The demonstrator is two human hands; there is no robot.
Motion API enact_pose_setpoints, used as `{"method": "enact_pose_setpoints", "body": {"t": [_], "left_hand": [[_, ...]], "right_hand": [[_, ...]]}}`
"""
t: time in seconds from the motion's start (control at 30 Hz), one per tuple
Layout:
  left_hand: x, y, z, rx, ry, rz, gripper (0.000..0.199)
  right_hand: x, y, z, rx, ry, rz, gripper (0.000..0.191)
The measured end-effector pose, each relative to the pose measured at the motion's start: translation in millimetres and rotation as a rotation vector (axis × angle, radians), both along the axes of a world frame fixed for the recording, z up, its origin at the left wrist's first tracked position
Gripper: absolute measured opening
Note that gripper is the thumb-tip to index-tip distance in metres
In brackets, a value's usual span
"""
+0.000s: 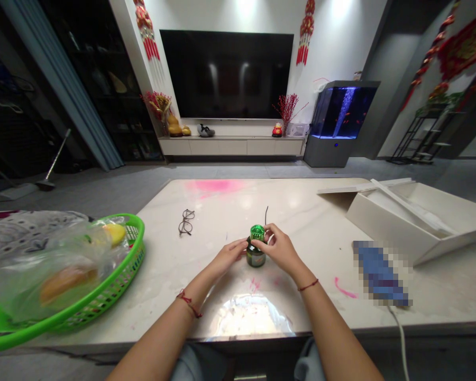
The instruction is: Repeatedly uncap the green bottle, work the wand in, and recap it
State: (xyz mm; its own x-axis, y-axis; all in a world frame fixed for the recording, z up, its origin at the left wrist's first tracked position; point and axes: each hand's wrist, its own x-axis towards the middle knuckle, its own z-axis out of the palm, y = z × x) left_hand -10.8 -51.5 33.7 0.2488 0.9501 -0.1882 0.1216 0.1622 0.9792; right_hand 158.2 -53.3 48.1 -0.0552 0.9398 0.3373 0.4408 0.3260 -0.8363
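Observation:
A small dark green glass jar [256,257] with a shiny green ribbed top [257,232] stands upright on the white marble-look table [222,211]. My left hand [233,253] is at the jar's left side, its fingertips against the glass near the shoulder. From the right, my right hand [278,244] holds the green top between thumb and fingers. A thin dark stick [266,214] shows just behind my right hand; its lower end is hidden.
Eyeglasses [186,222] lie left of the jar. A green basket [137,227] with bagged items fills the left side. At the right are an open white box [396,227] and a blurred blue object [381,272] with a white cable [401,338].

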Motion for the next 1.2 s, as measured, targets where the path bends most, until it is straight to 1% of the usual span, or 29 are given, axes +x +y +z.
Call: {"method": "enact_pose_setpoints", "body": {"t": [0.17,0.37,0.43,0.5,0.57,0.67,0.77,0.8,0.87,1.0,1.2], "left_hand": [[-0.4,1.6,-2.2,0.011,0.022,-0.002,0.050],[-0.1,-0.4,0.3,0.034,0.042,-0.011,0.048],[-0.4,-0.6,0.8,0.037,0.048,-0.012,0.049],[-0.9,0.2,0.0,0.032,0.053,-0.013,0.050],[-1.5,1.9,-1.8,0.027,0.053,-0.013,0.050],[-2.1,4.2,-4.6,0.021,0.036,-0.009,0.051],[-2.0,4.1,-4.8,0.022,0.018,-0.003,0.051],[-1.9,3.5,-4.1,0.021,0.015,-0.005,0.051],[-1.6,2.0,-2.4,0.022,0.012,-0.006,0.052],[-1.7,0.3,0.0,0.016,0.012,-0.004,0.053],[-2.5,1.7,-0.2,0.008,0.009,-0.015,0.051]], "right_hand": [[8.6,6.5,0.0,-0.059,0.079,0.113,0.035],[8.3,8.0,-1.0,-0.112,0.138,0.173,0.037],[7.7,7.0,-2.0,-0.110,0.140,0.168,0.039],[6.9,4.6,-2.8,-0.095,0.106,0.117,0.044],[5.0,-0.2,-2.2,-0.060,0.013,0.023,0.047],[-2.5,-12.8,3.1,0.000,-0.249,-0.165,0.041],[-16.6,-26.2,10.6,0.029,-0.524,-0.356,0.037],[-21.9,-29.3,12.4,0.024,-0.579,-0.425,0.037],[-31.4,-32.0,14.3,-0.014,-0.650,-0.502,0.040],[-41.4,-28.2,12.1,-0.124,-0.677,-0.529,0.044],[-41.3,-25.3,8.8,-0.127,-0.667,-0.516,0.043]]}}
